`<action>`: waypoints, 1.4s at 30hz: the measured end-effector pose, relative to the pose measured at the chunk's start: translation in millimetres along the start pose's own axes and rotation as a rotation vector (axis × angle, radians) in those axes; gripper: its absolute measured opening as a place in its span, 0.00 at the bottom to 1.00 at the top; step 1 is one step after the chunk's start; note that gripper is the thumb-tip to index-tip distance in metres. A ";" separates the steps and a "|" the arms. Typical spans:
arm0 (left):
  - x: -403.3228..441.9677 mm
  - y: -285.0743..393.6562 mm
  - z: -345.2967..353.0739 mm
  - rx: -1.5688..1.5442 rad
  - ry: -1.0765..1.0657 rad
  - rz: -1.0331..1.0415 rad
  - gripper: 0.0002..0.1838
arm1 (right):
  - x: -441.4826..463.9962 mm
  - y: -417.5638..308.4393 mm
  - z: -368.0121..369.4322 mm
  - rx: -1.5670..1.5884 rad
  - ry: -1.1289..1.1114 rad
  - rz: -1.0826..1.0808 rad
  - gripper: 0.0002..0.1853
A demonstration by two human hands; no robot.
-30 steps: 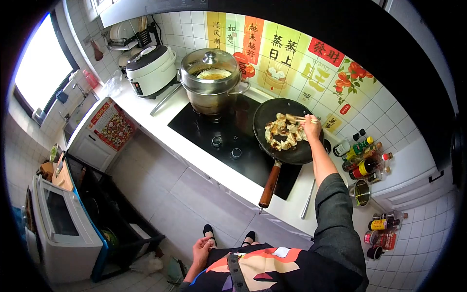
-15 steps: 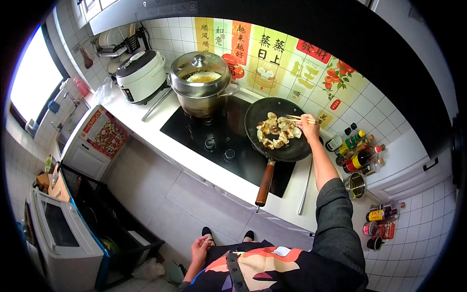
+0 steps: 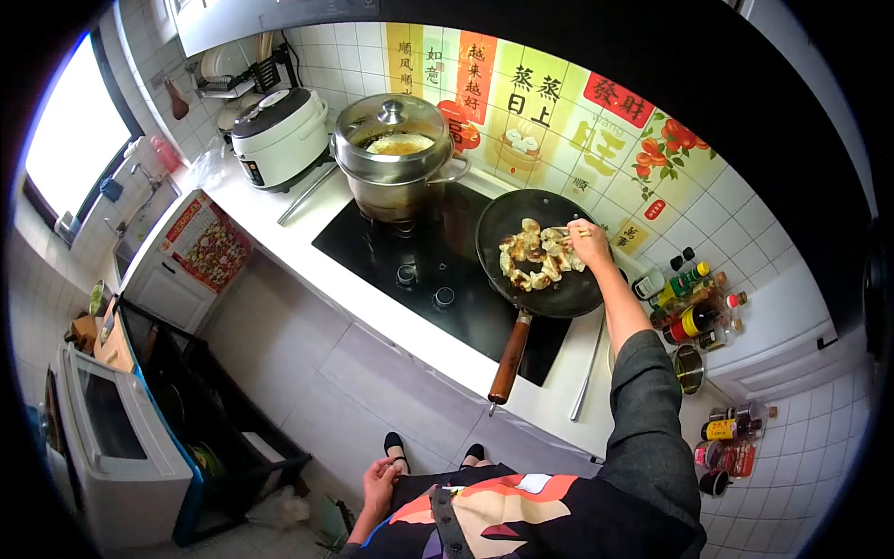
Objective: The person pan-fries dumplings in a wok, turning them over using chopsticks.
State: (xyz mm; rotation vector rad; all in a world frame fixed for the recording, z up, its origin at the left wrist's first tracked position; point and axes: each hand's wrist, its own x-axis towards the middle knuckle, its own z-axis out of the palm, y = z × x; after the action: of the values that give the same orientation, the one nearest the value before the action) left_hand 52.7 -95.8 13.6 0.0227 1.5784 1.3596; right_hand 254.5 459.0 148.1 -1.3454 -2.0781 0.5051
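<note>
Dumplings (image 3: 537, 253) lie in the black pan (image 3: 566, 296), just left of the right grip (image 3: 589, 246), which is wrapped around chopsticks (image 3: 585, 233). Some look brown and some look pale, so the cooking seems only part done. Well apart, the left grip (image 3: 379, 484) hangs low and curled; I cannot tell if it holds anything.

The right forearm (image 3: 628, 303) is slanting forward at full reach, and the right hand (image 3: 588, 243) is hanging at its end with the back uppermost, the fingers closing in a pinching grip. The left forearm (image 3: 367, 524) is pointing forward, low down, while the left hand (image 3: 379, 483) is curling loosely, its thumb possibly touching the fingertips.
</note>
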 end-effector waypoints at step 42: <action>59.7 61.2 -48.0 0.183 -0.378 0.048 0.12 | -197.1 -45.6 -66.4 0.727 0.360 0.421 0.10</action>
State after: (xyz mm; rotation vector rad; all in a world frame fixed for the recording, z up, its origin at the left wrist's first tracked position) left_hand -42.7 -73.7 13.6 0.4085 1.3801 1.1616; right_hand 327.3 260.1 169.7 -1.2834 -1.1391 0.9940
